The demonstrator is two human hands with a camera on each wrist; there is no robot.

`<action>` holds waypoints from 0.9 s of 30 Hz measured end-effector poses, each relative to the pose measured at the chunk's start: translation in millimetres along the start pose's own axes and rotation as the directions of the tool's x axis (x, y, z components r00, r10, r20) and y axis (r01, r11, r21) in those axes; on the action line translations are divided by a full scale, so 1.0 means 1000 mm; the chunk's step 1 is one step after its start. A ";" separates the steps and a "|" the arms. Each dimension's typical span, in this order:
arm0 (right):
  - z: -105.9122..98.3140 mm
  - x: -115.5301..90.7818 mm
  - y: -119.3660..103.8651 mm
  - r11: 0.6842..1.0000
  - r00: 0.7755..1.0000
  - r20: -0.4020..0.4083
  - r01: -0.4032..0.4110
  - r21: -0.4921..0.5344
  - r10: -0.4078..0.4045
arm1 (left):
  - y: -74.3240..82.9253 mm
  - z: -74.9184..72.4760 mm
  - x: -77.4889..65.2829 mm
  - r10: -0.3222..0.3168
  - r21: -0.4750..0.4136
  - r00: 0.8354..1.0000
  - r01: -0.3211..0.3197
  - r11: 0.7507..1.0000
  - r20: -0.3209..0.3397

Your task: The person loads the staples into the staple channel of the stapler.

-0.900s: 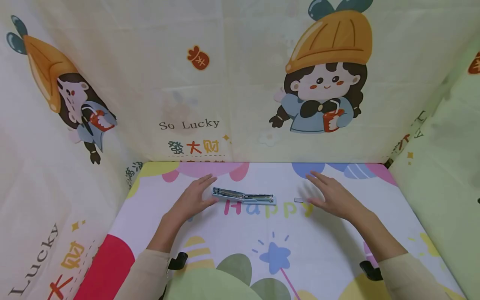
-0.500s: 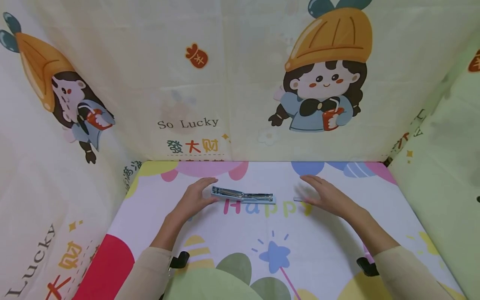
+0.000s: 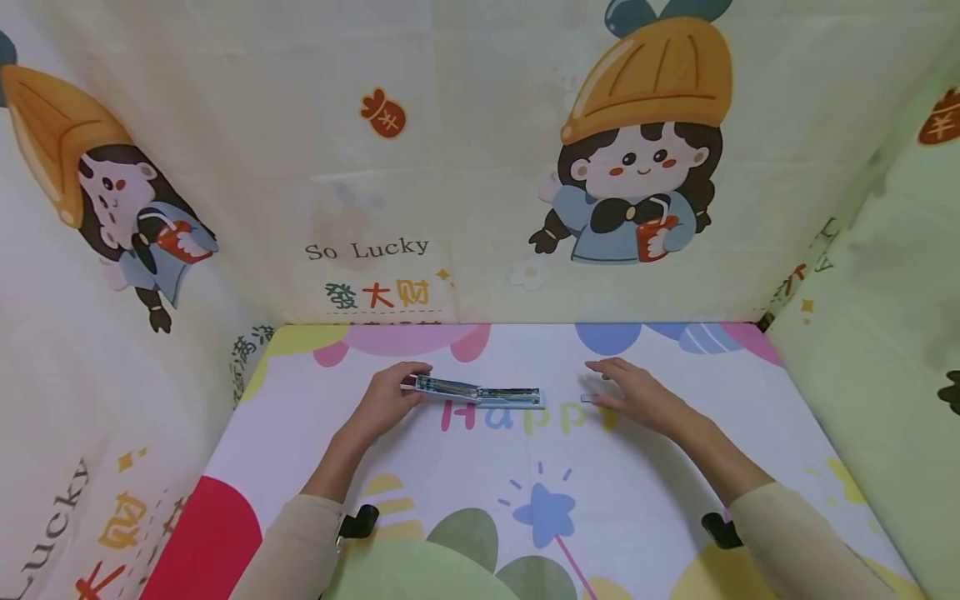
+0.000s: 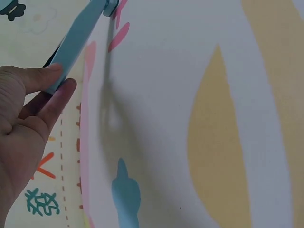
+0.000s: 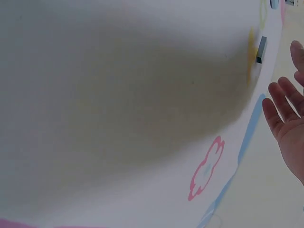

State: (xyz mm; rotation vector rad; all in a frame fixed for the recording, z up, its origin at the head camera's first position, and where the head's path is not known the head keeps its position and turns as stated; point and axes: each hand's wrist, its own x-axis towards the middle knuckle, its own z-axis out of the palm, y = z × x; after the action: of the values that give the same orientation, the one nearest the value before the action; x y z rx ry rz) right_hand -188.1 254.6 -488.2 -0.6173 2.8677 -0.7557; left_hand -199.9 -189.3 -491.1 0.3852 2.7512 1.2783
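A light-blue stapler [image 3: 480, 393] lies opened out on the table, its metal inside facing up in the head view. My left hand [image 3: 388, 397] pinches its left end; in the left wrist view the thumb [image 4: 42, 76] and fingers hold the stapler's arm [image 4: 76, 42]. My right hand [image 3: 641, 393] hovers at the right with relaxed fingers [image 5: 288, 95], holding nothing. By its fingertips lies a small grey bar [image 3: 588, 398] that looks like a strip of staples; the right wrist view shows this bar [image 5: 261, 49] on the tabletop, apart from the hand.
A printed cloth covers the table [image 3: 465, 458], with a star and coloured letters on it. Cloth walls [image 3: 480, 183] with cartoon figures enclose the back and both sides. Each sleeve carries a black wrist mount [image 3: 360, 522].
My left hand has closed its thumb and fingers onto the stapler's left end. The right hand has moved left and slightly lower, nearer the small bar. The head view has shifted slightly.
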 end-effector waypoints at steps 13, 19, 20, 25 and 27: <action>0.023 0.001 0.009 0.998 0.996 -0.080 0.052 0.037 -0.049 | -0.004 0.000 0.000 -0.119 -0.071 0.993 0.118 0.990 -0.011; 0.027 0.004 0.009 0.997 0.998 -0.062 0.031 0.067 -0.027 | -0.003 0.000 0.002 -0.138 -0.093 0.990 0.138 0.986 0.007; 0.028 0.004 0.009 0.997 0.997 -0.065 0.039 0.067 -0.034 | -0.002 0.000 0.003 -0.139 -0.096 0.990 0.139 0.986 0.010; 0.030 0.006 0.009 0.996 0.995 -0.088 0.058 0.072 -0.052 | -0.002 -0.001 0.004 -0.139 -0.105 0.990 0.139 0.985 0.016; 0.030 0.007 0.010 0.996 0.995 -0.086 0.054 0.067 -0.048 | -0.002 -0.001 0.005 -0.139 -0.105 0.990 0.140 0.985 0.017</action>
State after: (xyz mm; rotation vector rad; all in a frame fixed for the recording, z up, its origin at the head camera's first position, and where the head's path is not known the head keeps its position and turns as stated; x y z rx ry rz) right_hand -191.3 245.8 -519.3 -0.6680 2.8974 -0.9056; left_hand -204.9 -189.9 -491.6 0.1862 2.6351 1.3748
